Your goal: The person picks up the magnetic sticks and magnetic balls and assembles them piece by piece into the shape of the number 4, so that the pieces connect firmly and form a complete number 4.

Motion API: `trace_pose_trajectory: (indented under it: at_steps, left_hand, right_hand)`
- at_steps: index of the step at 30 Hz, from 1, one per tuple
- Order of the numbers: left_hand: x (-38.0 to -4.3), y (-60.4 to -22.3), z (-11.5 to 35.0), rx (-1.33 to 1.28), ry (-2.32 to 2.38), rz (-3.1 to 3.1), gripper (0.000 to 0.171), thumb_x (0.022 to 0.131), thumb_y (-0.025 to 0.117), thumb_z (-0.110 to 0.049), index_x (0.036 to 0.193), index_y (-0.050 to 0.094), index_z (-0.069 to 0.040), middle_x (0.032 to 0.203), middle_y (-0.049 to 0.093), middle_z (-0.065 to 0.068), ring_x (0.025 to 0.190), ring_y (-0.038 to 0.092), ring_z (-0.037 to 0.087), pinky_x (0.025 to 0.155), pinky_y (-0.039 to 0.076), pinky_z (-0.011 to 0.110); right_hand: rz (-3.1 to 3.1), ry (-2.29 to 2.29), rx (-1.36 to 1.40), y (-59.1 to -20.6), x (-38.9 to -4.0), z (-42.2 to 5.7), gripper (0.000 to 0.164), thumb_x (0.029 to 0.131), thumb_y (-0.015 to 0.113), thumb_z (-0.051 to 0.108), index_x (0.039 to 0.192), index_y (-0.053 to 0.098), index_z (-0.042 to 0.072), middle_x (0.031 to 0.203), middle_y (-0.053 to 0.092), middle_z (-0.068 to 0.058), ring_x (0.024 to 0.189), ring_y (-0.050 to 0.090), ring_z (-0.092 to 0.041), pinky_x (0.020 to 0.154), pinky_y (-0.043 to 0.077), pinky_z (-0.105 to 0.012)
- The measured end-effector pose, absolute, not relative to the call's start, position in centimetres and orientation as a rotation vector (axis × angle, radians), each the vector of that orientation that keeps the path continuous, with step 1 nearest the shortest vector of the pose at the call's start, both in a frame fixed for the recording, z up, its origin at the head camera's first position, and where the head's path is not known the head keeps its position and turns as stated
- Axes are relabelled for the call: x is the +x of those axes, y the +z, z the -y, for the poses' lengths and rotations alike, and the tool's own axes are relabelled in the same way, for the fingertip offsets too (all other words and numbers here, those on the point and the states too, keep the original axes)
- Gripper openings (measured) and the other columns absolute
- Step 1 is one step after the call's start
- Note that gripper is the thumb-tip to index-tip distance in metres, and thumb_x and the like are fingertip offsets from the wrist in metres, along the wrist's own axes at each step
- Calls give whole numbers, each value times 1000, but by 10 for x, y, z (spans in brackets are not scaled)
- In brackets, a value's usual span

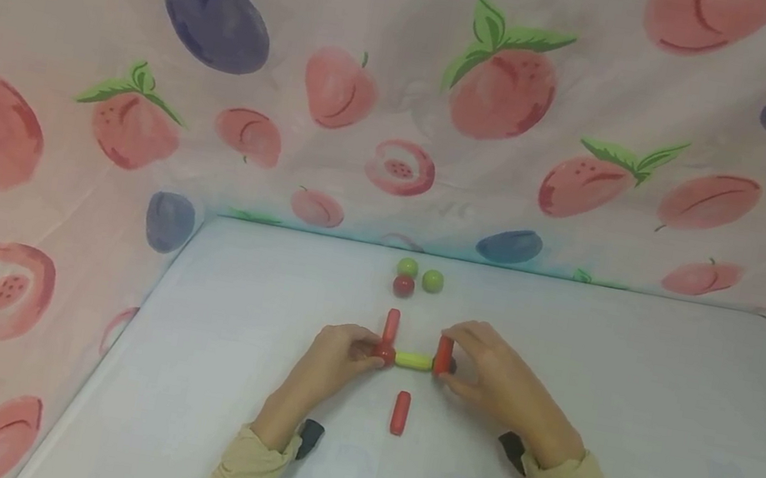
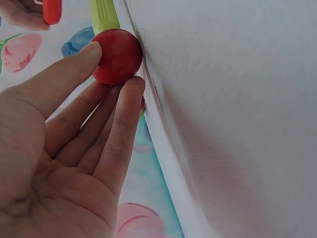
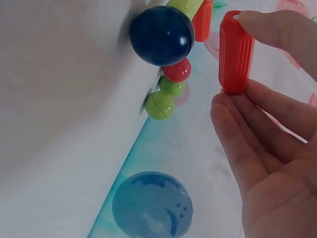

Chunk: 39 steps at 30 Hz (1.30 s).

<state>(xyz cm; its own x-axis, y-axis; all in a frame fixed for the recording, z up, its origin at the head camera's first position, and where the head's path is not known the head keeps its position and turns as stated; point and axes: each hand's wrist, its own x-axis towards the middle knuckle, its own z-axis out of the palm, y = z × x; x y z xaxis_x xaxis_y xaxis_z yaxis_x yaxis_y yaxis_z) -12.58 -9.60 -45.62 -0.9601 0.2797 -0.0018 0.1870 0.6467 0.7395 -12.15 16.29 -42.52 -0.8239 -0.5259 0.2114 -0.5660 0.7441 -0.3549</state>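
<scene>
My left hand [image 1: 336, 358] pinches a red ball [image 2: 119, 57] between thumb and fingertips. A yellow-green ribbed rod [image 1: 413, 360] joins that ball to a dark blue ball [image 3: 161, 35] at its right end. From the red ball another red rod [image 1: 392, 327] points toward the back of the table. Thumb and fingertips of my right hand [image 1: 493, 372] hold a separate red ribbed rod [image 3: 235, 54] by its two ends. This rod is near the blue ball, with a gap between them in the right wrist view. A loose red rod [image 1: 400, 413] lies nearer me.
Behind the joined pieces, two green balls [image 1: 432, 281] and a red ball [image 1: 403, 285] sit near the back edge of the white table [image 1: 230, 289]. Fruit-patterned cloth [image 1: 327, 162] hangs behind the table and along its left side.
</scene>
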Motion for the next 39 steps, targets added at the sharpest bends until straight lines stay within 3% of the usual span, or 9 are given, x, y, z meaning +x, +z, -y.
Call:
trace_pose_trajectory:
  at_steps: [39]
  left_hand:
    - [-124,-456,96,333,1206,-2729,31,85,79,-16,114,73,-9,101,74,1,87,66,9,79,56,25]
  right_hand:
    - [2825,604,823,-435,-143,-166,57,75,87,13,124,61,3,123,62,-13,118,58,-29,101,50,-45]
